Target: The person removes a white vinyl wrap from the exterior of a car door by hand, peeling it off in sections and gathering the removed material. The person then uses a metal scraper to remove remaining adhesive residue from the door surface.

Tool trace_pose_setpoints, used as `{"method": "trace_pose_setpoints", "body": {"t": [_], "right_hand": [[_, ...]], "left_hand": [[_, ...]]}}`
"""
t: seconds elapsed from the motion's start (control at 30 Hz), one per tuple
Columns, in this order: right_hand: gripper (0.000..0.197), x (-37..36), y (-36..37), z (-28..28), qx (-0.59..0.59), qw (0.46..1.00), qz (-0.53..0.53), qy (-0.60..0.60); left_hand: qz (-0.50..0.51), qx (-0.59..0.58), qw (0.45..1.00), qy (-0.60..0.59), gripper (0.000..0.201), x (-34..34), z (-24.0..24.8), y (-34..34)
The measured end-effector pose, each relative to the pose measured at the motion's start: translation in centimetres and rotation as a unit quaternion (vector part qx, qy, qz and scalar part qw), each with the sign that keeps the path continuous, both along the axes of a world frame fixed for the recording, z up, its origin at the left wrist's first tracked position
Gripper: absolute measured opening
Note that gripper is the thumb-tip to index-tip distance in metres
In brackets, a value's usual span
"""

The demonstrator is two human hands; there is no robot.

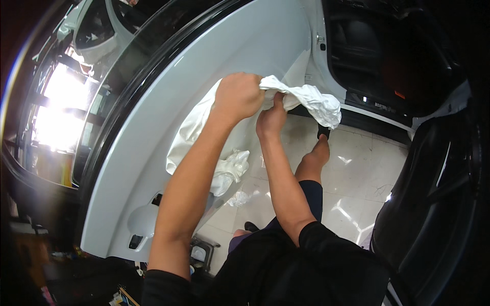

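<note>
head view: left hand (239,95) and right hand (271,122), each grip pinching white sheeting (317,103) beside car door (240,43)

We see a plain black short-sleeved T-shirt (301,273) on the wearer, matte and loose, its cloth spreading broadly across the lower middle of the view; the left sleeve (166,288) ends above the elbow in a straight hem, and the right sleeve (326,242) ends much the same way, a little wider at its opening; from there we find both forearms bare down to the left hand (239,95) and the right hand (271,117); below the shirt we make out dark shorts (311,198), navy on the right leg and purplish on the left; we see black footwear (323,131) on the right foot, too little showing to tell sock from shoe.
</note>
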State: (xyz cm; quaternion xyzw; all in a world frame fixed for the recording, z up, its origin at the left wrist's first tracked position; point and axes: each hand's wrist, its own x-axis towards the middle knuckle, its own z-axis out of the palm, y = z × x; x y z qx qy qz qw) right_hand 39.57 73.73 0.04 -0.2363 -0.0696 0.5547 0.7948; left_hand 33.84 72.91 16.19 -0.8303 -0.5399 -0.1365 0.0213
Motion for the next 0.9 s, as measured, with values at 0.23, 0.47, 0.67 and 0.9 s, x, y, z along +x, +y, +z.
{"method": "trace_pose_setpoints", "body": {"t": [0.23,0.47,0.67,0.9], "right_hand": [[0.029,1.2,-2.1,1.4,-0.017,0.995,0.096,0.027],[0.024,1.2,-1.7,0.4,-0.007,0.995,0.033,0.092],[0.023,0.8,-2.3,1.2,-0.013,0.999,0.006,0.042],[0.024,1.3,-4.3,1.4,0.024,0.994,0.075,0.080]], "left_hand": [[0.012,0.111,0.988,-0.109,0.018,0.4,-3.0,-1.8],[0.018,0.070,0.989,-0.125,0.013,1.2,-4.4,-1.8],[0.007,0.071,0.983,-0.171,0.015,1.0,-4.6,-2.5],[0.013,0.100,0.971,-0.219,0.017,1.1,-5.3,-4.7]]}}
